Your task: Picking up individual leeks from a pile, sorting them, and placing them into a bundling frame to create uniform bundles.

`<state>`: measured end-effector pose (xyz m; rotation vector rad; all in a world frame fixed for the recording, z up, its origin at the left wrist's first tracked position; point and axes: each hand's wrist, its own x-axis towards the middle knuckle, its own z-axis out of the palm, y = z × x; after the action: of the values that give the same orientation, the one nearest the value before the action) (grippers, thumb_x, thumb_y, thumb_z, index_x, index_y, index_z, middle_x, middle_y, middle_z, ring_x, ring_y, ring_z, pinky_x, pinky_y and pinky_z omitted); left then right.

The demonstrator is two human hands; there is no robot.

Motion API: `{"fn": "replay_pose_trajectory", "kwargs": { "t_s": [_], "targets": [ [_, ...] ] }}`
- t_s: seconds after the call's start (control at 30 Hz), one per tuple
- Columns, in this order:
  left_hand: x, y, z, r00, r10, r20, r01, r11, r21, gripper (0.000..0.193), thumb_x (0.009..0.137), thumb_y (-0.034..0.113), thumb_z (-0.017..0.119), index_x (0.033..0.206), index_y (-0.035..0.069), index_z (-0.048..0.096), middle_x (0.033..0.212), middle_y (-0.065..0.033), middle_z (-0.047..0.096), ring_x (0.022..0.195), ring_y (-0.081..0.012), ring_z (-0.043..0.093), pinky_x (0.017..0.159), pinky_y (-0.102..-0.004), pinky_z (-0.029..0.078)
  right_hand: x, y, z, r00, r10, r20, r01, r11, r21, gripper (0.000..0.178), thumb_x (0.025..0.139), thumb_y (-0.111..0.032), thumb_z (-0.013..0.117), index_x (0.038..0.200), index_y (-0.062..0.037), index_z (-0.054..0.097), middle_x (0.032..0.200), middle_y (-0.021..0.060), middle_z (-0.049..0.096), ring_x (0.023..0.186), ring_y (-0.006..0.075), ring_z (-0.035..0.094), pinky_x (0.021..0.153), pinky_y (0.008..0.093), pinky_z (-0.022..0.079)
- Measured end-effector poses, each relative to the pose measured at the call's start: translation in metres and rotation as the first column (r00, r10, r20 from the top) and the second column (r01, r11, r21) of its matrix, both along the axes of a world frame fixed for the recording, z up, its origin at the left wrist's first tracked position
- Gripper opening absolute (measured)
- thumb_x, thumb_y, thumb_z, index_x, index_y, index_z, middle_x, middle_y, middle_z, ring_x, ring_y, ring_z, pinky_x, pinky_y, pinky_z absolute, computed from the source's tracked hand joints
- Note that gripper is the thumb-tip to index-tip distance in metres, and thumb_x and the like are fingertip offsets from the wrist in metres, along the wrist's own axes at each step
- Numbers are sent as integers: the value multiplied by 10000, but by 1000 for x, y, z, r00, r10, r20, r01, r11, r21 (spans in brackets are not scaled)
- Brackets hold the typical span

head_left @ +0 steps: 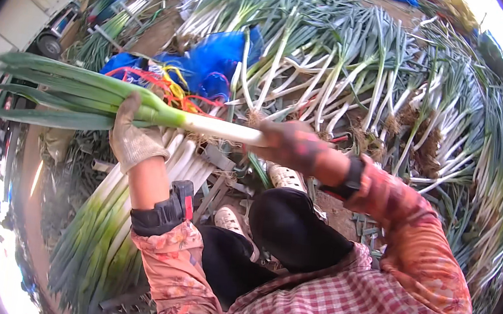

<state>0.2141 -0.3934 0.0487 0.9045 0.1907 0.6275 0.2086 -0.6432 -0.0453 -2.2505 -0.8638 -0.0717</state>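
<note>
A single leek (217, 128) lies level across both hands, its green leaves to the left and its white shaft to the right. My left hand (133, 131), in a pale work glove, is closed around it where the leaves begin to fan out. Around the white end my right hand (293, 144), in a dark, soiled glove, is closed too; motion blurs it a little, and the root end is hidden in it. Below my left hand lies a pile of leeks (108, 215), white ends toward the top and leaves toward the bottom left.
A broad heap of leeks (335, 73) with roots spreads from the far side round to the right. Beyond the held leek lie a blue plastic sheet (213, 59) and red and yellow ties (176, 86). Leaf scraps litter the ground near my shoes (231, 223). A white vehicle (26, 13) stands far left.
</note>
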Motion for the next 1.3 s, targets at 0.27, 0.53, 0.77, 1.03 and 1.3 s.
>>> {"fn": "replay_pose_trajectory", "kwargs": {
  "t_s": [0.27,0.53,0.77,1.03,1.3],
  "targets": [
    [-18,122,20,958,138,251,-120,989,-87,440,774,89,709,1077,-91,445,975,-220,569,891,-352,601,880,-461,497,-45,-249,-133,708,-672,-217,389,627,-675,328,845,-367,577,965,-74,663,798,182,657,755,359,645,689,435,510],
    [-28,104,44,978,175,116,-160,979,-127,377,842,81,634,1109,-96,437,973,-229,581,906,-366,615,876,-444,544,-45,-187,-19,707,-685,-176,689,723,-43,378,933,-290,557,1183,-7,565,1030,200,653,985,249,638,852,337,488],
    [-21,64,40,982,176,-67,-183,974,-131,262,897,144,596,1034,-39,468,856,-179,583,759,-320,626,738,-420,568,-53,-22,53,852,-202,482,183,979,87,498,785,-260,716,1213,-64,553,1143,122,584,1064,291,564,944,442,401],
    [-51,38,24,967,-219,128,231,969,-90,357,858,263,677,1043,-7,534,980,-161,624,827,-280,653,745,-412,582,-47,-15,66,737,222,-638,-83,967,241,379,944,-327,566,1193,-44,604,802,18,661,617,49,548,556,237,480],
    [-44,8,17,971,-135,199,182,954,-239,289,872,306,670,746,105,505,655,33,461,548,-101,437,526,-249,397,-44,-1,44,974,158,-164,-79,909,408,267,898,-180,629,1088,6,648,857,90,672,739,137,639,685,290,520]
  ]
}}
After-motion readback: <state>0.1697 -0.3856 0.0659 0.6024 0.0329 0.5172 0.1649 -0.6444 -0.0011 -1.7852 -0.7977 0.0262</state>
